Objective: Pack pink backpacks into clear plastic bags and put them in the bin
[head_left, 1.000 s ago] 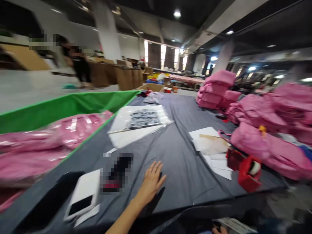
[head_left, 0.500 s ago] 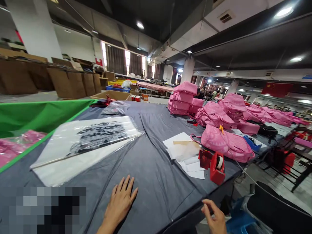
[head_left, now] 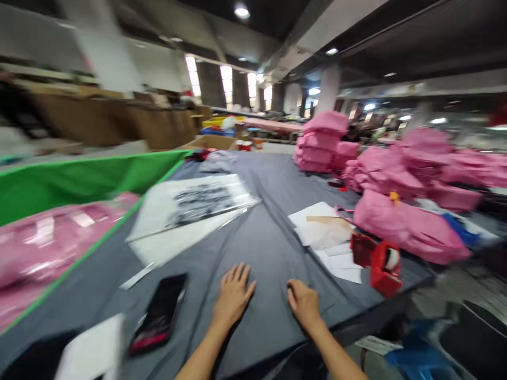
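My left hand (head_left: 233,295) lies palm down on the grey table cover (head_left: 269,248), fingers stretched and slightly apart, with nothing in it. My right hand (head_left: 304,303) rests on the same cover to the right, its fingers curled in a loose fist; I see nothing in it. Left of my left hand lies a black phone-like device (head_left: 161,311) with a pink lower edge. Beyond the hands are white bags in clear plastic with black lettering (head_left: 198,206). White papers (head_left: 322,232) and a red tape dispenser (head_left: 386,266) lie right of my right hand.
Pink backpacks (head_left: 407,224) lie and stand in piles along the right side. Bagged pink goods (head_left: 67,237) fill a green-edged bin (head_left: 91,177) at the left. A white box-like object (head_left: 93,348) is at the lower left. Cardboard boxes (head_left: 166,126) stand behind.
My right hand has moved from beyond the table's front edge onto the cover, its fingers now more curled. My left hand stays flat. The view has swung left.
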Available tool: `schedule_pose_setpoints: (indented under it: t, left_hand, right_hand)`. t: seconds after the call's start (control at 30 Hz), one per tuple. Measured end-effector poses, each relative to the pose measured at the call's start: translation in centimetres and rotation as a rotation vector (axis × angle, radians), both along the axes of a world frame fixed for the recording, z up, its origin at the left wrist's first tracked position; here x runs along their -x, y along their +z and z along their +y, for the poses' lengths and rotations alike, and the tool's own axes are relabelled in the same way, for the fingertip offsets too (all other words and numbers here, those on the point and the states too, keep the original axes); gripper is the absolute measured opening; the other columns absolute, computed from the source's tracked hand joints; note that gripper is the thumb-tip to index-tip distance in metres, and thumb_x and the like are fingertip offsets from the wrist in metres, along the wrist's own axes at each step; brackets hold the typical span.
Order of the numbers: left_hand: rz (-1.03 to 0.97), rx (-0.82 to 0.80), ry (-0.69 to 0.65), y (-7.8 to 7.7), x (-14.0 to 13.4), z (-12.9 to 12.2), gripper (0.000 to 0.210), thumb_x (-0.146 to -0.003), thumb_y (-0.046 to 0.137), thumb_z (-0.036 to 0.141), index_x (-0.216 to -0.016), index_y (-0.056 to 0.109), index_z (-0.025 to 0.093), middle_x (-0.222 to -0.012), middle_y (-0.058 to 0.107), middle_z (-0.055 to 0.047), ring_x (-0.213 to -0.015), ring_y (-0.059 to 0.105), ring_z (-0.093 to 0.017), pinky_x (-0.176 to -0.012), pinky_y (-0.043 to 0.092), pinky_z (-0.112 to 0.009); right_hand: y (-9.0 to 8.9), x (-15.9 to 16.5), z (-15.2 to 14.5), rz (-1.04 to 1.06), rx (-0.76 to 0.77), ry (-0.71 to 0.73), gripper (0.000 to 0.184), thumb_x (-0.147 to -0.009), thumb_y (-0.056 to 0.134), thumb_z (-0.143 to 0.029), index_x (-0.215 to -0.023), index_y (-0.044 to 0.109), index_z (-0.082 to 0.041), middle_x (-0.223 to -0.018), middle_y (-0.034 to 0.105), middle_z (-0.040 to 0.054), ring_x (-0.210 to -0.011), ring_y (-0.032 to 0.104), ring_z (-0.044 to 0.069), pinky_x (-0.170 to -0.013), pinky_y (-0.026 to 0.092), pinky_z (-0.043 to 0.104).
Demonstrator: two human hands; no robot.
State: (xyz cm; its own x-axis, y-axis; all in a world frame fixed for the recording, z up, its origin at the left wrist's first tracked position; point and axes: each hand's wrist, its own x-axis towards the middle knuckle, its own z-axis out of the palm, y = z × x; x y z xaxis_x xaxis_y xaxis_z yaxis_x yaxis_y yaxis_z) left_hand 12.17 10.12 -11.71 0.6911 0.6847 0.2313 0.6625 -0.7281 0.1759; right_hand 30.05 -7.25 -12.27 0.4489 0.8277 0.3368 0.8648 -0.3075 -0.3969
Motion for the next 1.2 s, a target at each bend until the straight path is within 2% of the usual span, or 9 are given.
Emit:
schedule_pose_setpoints:
  t: [0.07, 0.17, 0.33, 0.6, 0.7, 0.77, 0.83, 1.0, 1.2]
  left_hand:
    - [-0.052, 0.085, 0.023, 1.1, -0.4, -0.5, 0.053, -0.098, 0.049, 0.037, -0.146, 0.055, 0.015, -0.155, 0.050, -0.016, -0.146, 0.043, -0.033, -0.120, 0.034, -0.053]
    - [-0.105, 0.142, 0.032, 1.7, -0.7, -0.3, 0.055, -0.098, 0.053, 0.038, -0.148, 0.052, 0.015, -0.158, 0.047, -0.016, -0.149, 0.038, -0.034, -0.121, 0.032, -0.056]
    - [-0.125, 0.141, 0.060, 1.2, -0.7, -0.6, 0.057, -0.098, 0.055, 0.040, -0.149, 0.050, 0.016, -0.160, 0.045, -0.014, -0.150, 0.036, -0.032, -0.123, 0.031, -0.055]
    - [-0.165, 0.106, 0.087, 0.7, -0.8, -0.4, 0.057, -0.097, 0.055, 0.035, -0.149, 0.049, 0.015, -0.158, 0.047, -0.015, -0.151, 0.035, -0.032, -0.123, 0.030, -0.058]
    - [-0.271, 0.032, 0.288, 0.8, 0.7, 0.3, 0.058, -0.095, 0.052, 0.028, -0.150, 0.045, 0.009, -0.155, 0.050, -0.018, -0.151, 0.034, -0.034, -0.123, 0.026, -0.062]
    - [-0.369, -0.030, 0.474, 1.0, 2.5, 1.2, 0.058, -0.094, 0.051, 0.028, -0.148, 0.045, 0.005, -0.150, 0.054, -0.021, -0.148, 0.038, -0.036, -0.121, 0.027, -0.063]
    - [-0.426, -0.073, 0.582, 1.3, 4.6, 2.2, 0.060, -0.093, 0.051, 0.029, -0.146, 0.045, 0.003, -0.145, 0.059, -0.022, -0.146, 0.040, -0.037, -0.119, 0.027, -0.065]
    - [-0.363, -0.041, 0.622, 1.9, 8.3, 4.1, 0.066, -0.090, 0.052, 0.031, -0.148, 0.042, 0.002, -0.140, 0.062, -0.024, -0.146, 0.039, -0.037, -0.119, 0.026, -0.064]
    - [-0.336, -0.001, 0.590, 1.7, 9.0, 4.6, 0.067, -0.090, 0.050, 0.032, -0.149, 0.042, 0.003, -0.136, 0.065, -0.022, -0.147, 0.038, -0.038, -0.118, 0.024, -0.066]
  right_hand:
    - [0.3, -0.9, -0.7, 0.002, -0.020, 0.026, 0.034, -0.093, 0.044, -0.028, -0.110, 0.074, -0.022, -0.098, 0.078, 0.0068, -0.079, 0.073, 0.018, -0.071, 0.050, 0.024]
    - [0.6, -2.4, -0.4, 0.031, 0.008, 0.016, 0.043, -0.095, 0.041, -0.043, -0.110, 0.076, -0.022, -0.084, 0.076, 0.0066, -0.069, 0.070, 0.020, -0.065, 0.050, 0.027]
    - [0.6, -2.7, -0.3, 0.049, -0.007, 0.012, 0.053, -0.095, 0.036, -0.055, -0.105, 0.077, -0.023, -0.076, 0.073, 0.0067, -0.062, 0.067, 0.022, -0.058, 0.047, 0.029]
    - [0.5, -2.6, -0.2, 0.075, -0.046, 0.004, 0.056, -0.094, 0.035, -0.058, -0.102, 0.077, -0.022, -0.074, 0.072, 0.0059, -0.059, 0.066, 0.021, -0.058, 0.047, 0.030]
    - [0.4, -2.7, -0.2, 0.103, -0.058, 0.011, 0.053, -0.093, 0.037, -0.058, -0.099, 0.077, -0.023, -0.073, 0.072, 0.0050, -0.057, 0.065, 0.020, -0.057, 0.047, 0.030]
    - [0.4, -2.8, -0.2, 0.114, -0.063, 0.023, 0.052, -0.093, 0.038, -0.058, -0.097, 0.076, -0.024, -0.072, 0.072, 0.0046, -0.055, 0.064, 0.020, -0.057, 0.047, 0.030]
    - [0.5, -2.8, -0.2, 0.124, -0.064, 0.029, 0.051, -0.093, 0.038, -0.058, -0.096, 0.076, -0.024, -0.071, 0.072, 0.0043, -0.054, 0.063, 0.019, -0.057, 0.046, 0.029]
    - [0.7, -2.7, -0.1, 0.141, -0.070, 0.022, 0.052, -0.094, 0.037, -0.059, -0.093, 0.076, -0.024, -0.068, 0.070, 0.0043, -0.052, 0.061, 0.019, -0.054, 0.043, 0.028]
    - [0.8, -2.5, -0.2, 0.145, -0.081, 0.020, 0.052, -0.095, 0.038, -0.057, -0.093, 0.076, -0.022, -0.068, 0.070, 0.0048, -0.052, 0.060, 0.018, -0.054, 0.043, 0.027]
